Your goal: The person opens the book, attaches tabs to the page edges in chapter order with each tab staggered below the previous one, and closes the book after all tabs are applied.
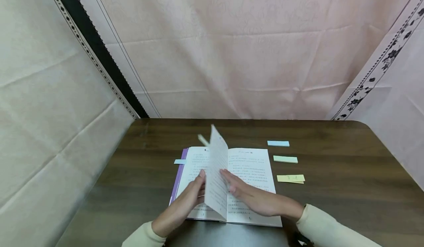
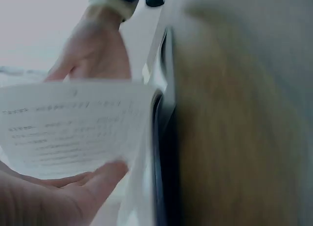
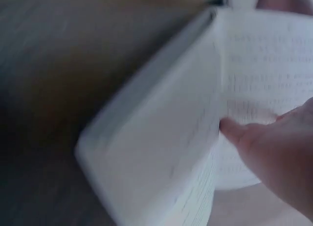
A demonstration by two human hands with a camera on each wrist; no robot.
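A dark wood desk [image 1: 331, 203] stands against pale pink cloth [image 1: 248, 55] hung behind it, with cream cloth [image 1: 49, 110] at the left and a floral-edged strip [image 1: 381, 66] at the right. Three sticky notes lie in a column on the desk's right part, apart from one another: a blue note [image 1: 278, 143] farthest, a green note [image 1: 285, 159] in the middle, a yellow note [image 1: 290, 178] nearest.

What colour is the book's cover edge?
Purple, along the open book's cover edge, clearest in the head view.
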